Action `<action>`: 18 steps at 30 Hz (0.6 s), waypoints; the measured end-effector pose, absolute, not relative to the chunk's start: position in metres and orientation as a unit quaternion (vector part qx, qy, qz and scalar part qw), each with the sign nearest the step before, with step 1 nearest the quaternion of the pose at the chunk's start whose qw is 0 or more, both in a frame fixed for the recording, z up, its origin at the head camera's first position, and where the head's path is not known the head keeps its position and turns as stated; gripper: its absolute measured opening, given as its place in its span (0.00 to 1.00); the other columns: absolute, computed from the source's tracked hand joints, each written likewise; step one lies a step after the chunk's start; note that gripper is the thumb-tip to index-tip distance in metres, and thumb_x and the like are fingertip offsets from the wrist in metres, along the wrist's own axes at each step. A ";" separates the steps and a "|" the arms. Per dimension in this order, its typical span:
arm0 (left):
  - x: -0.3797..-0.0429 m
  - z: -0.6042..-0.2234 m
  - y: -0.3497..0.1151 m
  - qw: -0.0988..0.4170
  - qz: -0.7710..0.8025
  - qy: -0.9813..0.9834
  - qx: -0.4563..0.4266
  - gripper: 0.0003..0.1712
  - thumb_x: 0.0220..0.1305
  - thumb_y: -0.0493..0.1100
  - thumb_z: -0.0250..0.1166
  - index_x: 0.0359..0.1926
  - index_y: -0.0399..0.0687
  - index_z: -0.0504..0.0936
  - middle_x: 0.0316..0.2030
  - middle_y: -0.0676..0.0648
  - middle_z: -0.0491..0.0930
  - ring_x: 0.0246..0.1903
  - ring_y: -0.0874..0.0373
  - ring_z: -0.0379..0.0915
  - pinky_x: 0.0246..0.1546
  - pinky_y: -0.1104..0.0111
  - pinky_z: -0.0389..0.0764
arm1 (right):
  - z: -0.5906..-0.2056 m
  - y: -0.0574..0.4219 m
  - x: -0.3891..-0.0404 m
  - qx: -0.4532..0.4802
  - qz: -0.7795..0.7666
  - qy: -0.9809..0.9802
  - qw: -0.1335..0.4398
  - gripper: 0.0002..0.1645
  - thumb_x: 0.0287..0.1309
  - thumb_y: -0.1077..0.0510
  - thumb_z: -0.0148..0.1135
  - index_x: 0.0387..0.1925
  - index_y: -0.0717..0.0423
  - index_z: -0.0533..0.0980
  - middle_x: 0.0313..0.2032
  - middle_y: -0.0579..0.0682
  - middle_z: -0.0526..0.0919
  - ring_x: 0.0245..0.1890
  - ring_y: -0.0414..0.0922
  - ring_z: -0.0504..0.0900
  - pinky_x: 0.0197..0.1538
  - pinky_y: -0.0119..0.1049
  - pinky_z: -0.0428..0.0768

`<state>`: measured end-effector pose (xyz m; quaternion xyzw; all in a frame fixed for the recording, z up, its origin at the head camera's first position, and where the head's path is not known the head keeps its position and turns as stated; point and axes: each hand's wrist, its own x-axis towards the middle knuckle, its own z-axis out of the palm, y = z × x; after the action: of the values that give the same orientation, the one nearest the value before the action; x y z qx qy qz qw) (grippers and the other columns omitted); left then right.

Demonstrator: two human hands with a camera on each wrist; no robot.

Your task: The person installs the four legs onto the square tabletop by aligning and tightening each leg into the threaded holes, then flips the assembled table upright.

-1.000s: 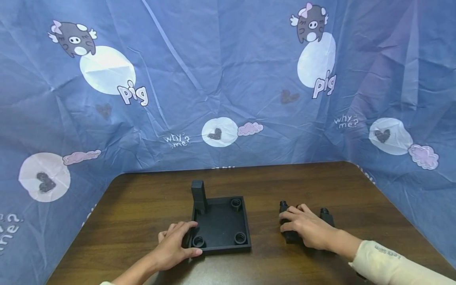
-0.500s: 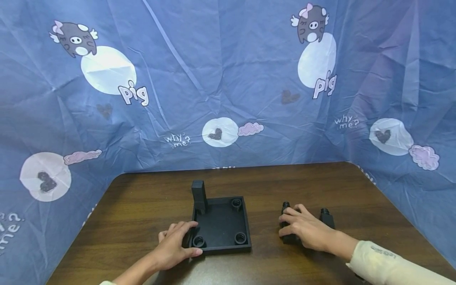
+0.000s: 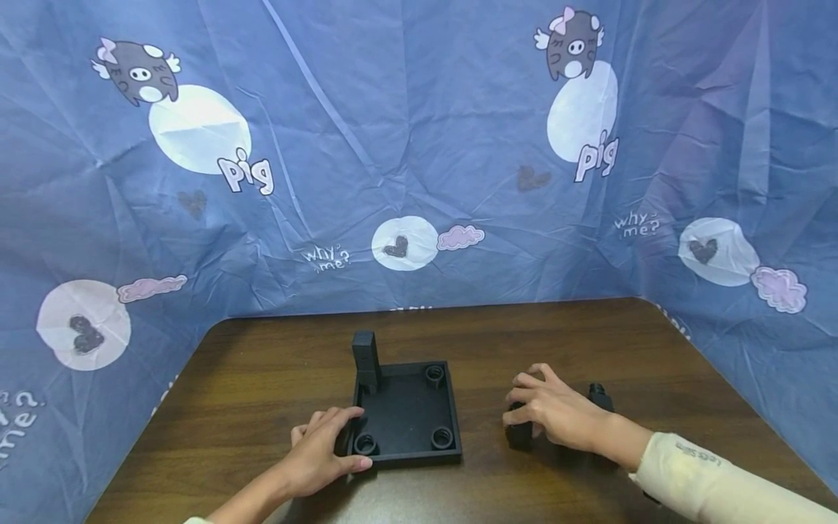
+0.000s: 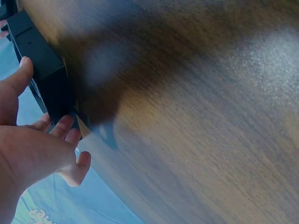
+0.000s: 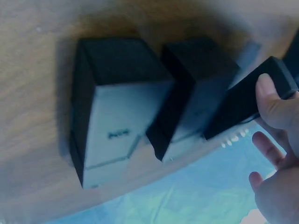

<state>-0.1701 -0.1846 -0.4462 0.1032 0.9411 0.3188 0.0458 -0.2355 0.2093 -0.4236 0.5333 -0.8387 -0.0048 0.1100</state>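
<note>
A black square board (image 3: 407, 411) with a raised rim lies on the table; three of its corners show round threaded sockets. At its far left corner stands a black square leg (image 3: 365, 360). My left hand (image 3: 321, 447) grips the near left corner, thumb on the front wall (image 4: 39, 49) and fingers round the side. To the right of the board, my right hand (image 3: 559, 411) pinches a black block-shaped leg (image 5: 254, 95) between thumb and fingers; its threaded end is hidden. Two similar legs stand beside it in the right wrist view, a nearer leg (image 5: 124, 121) and a middle leg (image 5: 198, 88).
One loose leg (image 3: 599, 397) with a threaded end shows beyond my right wrist. The brown wooden table (image 3: 281, 364) has rounded far corners. A blue printed curtain (image 3: 406, 167) hangs behind and around it.
My right hand has shifted slightly left with the leg, and that leg's threaded end has gone out of sight. The left hand and the board have stayed in place.
</note>
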 end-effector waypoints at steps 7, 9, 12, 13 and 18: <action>-0.170 -0.446 -0.184 0.042 0.320 0.941 0.106 0.41 0.45 0.55 0.76 0.61 0.50 0.73 0.55 0.49 0.75 0.54 0.50 0.64 0.46 0.49 0.54 | -0.401 0.206 -0.237 0.492 0.124 -0.854 0.114 0.28 0.46 0.63 0.73 0.51 0.43 0.81 0.45 0.39 0.83 0.47 0.43 0.73 0.51 0.56 0.59; -0.169 -0.446 -0.184 0.039 0.318 0.941 0.106 0.41 0.45 0.55 0.76 0.60 0.50 0.73 0.54 0.50 0.75 0.54 0.50 0.64 0.46 0.49 0.54 | -0.393 0.205 -0.238 0.472 0.179 -0.857 0.105 0.27 0.46 0.61 0.72 0.51 0.41 0.81 0.46 0.37 0.82 0.47 0.41 0.73 0.51 0.53 0.57; -0.169 -0.445 -0.183 0.037 0.317 0.942 0.104 0.40 0.45 0.55 0.76 0.60 0.51 0.74 0.54 0.50 0.75 0.54 0.50 0.64 0.46 0.49 0.54 | -0.381 0.205 -0.239 0.445 0.250 -0.856 0.090 0.28 0.44 0.60 0.73 0.50 0.39 0.81 0.45 0.34 0.82 0.47 0.39 0.72 0.50 0.49 0.54; -0.169 -0.446 -0.183 0.037 0.317 0.942 0.103 0.40 0.45 0.55 0.76 0.60 0.51 0.74 0.54 0.50 0.75 0.54 0.51 0.64 0.46 0.49 0.54 | -0.378 0.204 -0.240 0.437 0.269 -0.854 0.087 0.28 0.43 0.61 0.73 0.50 0.39 0.81 0.45 0.34 0.82 0.47 0.38 0.72 0.49 0.48 0.53; -0.169 -0.446 -0.184 0.039 0.320 0.941 0.103 0.41 0.45 0.55 0.76 0.60 0.51 0.73 0.54 0.51 0.75 0.54 0.51 0.64 0.46 0.49 0.53 | -0.365 0.203 -0.244 0.415 0.320 -0.848 0.083 0.29 0.39 0.64 0.75 0.49 0.45 0.82 0.42 0.34 0.83 0.45 0.37 0.71 0.49 0.47 0.53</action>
<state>-0.1693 -0.1838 -0.4463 0.1027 0.9410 0.3202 0.0389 -0.2437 0.2030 -0.3651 0.4145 -0.8478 0.3203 0.0828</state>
